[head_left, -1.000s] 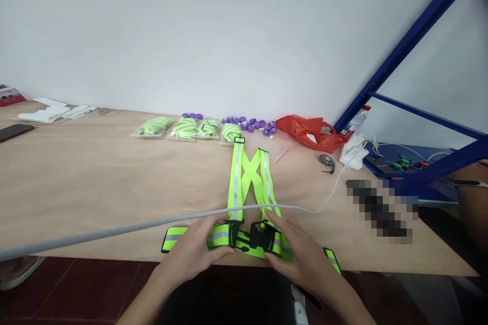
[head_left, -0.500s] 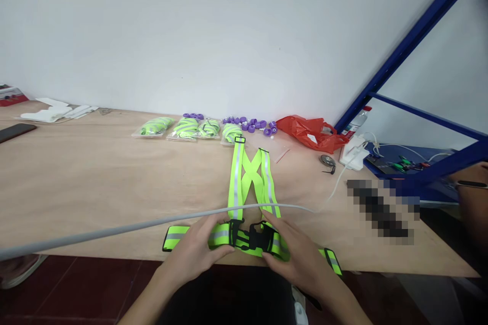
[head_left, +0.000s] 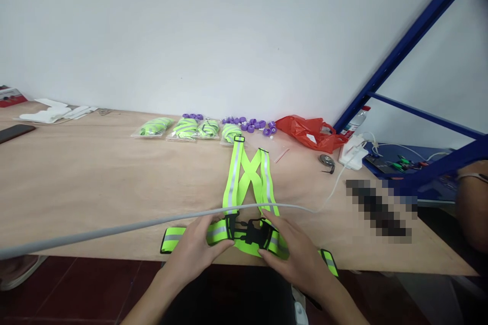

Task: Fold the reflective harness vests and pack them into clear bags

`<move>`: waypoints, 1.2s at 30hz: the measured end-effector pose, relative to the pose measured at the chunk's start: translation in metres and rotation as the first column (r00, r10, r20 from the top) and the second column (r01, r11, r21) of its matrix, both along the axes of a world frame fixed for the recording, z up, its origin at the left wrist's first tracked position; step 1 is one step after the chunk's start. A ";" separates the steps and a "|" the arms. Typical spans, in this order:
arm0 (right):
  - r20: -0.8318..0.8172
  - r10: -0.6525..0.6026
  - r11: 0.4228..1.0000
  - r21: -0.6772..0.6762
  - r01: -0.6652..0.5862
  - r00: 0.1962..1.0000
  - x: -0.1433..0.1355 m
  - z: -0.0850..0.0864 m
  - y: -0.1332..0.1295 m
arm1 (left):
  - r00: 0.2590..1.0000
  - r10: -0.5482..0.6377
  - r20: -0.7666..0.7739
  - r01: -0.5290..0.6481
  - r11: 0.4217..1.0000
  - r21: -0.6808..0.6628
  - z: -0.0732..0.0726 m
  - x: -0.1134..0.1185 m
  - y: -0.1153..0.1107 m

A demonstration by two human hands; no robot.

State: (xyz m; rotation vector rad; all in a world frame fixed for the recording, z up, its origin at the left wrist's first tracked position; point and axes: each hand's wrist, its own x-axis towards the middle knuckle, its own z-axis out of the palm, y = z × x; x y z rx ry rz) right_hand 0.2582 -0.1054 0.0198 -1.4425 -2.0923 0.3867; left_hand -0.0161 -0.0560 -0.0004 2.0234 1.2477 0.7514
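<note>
Between two hands (head_left: 195,246) (head_left: 301,251), one (black) buckle (head_left: 256,234).

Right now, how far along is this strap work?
Done: the neon-yellow reflective harness lies spread on the pale wooden table.
In hand: the black plastic buckle's pronged half in the left hand, its socket half in the right hand.
Remaining, it seems: pushing them fully together, since prongs show between them.
</note>
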 end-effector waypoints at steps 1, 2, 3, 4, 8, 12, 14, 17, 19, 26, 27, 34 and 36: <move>-0.002 -0.007 1.000 0.019 0.007 1.000 0.000 -0.001 0.000 | 1.000 0.012 0.000 -0.012 1.000 0.003 0.000 0.000 0.000; -0.005 -0.012 0.999 0.035 0.012 1.000 0.000 -0.002 0.000 | 1.000 0.018 -0.002 -0.018 1.000 0.004 -0.001 0.000 0.000; -0.007 -0.013 0.999 0.045 0.013 1.000 0.000 -0.002 -0.001 | 1.000 0.017 -0.006 -0.017 1.000 0.005 -0.001 0.000 0.001; -0.008 -0.008 0.999 0.053 0.008 1.000 0.000 -0.003 -0.001 | 1.000 0.009 -0.010 -0.009 1.000 0.004 0.000 0.000 0.001; 0.007 0.033 0.999 0.042 -0.033 0.999 -0.001 -0.001 -0.001 | 0.997 -0.076 0.005 0.076 0.997 0.000 0.006 -0.002 0.000; 0.013 0.063 0.998 -0.005 -0.063 0.998 -0.004 0.005 0.000 | 0.992 -0.117 0.038 0.116 0.993 0.017 0.010 0.000 -0.002; 0.013 0.077 0.997 -0.028 -0.077 0.997 -0.008 0.009 0.000 | 0.988 -0.141 0.055 0.140 0.990 0.025 0.011 0.002 -0.003; 0.015 0.091 0.995 -0.048 -0.090 0.996 -0.013 0.013 0.002 | 0.984 -0.164 0.065 0.162 0.986 0.033 0.010 0.004 -0.004; 0.017 0.092 0.995 -0.045 -0.091 0.996 -0.015 0.015 0.003 | 0.987 -0.150 0.053 0.149 0.989 0.027 0.010 0.003 -0.003; 0.043 0.087 0.996 -0.027 -0.086 0.995 -0.016 0.012 0.008 | 0.989 -0.147 0.011 0.146 0.987 0.059 0.011 0.006 0.000; 0.055 0.081 0.996 -0.040 -0.079 0.995 -0.017 0.011 0.008 | 0.988 -0.151 -0.016 0.152 0.987 0.058 0.011 0.008 0.000; 0.231 0.006 0.999 0.033 -0.014 0.973 -0.004 -0.004 0.001 | 0.980 -0.080 -0.182 0.119 0.969 0.214 0.026 -0.019 0.000; 0.253 -0.066 0.993 0.107 0.040 0.965 0.010 -0.012 -0.007 | 0.982 -0.034 -0.185 0.085 0.957 0.276 0.032 -0.046 0.001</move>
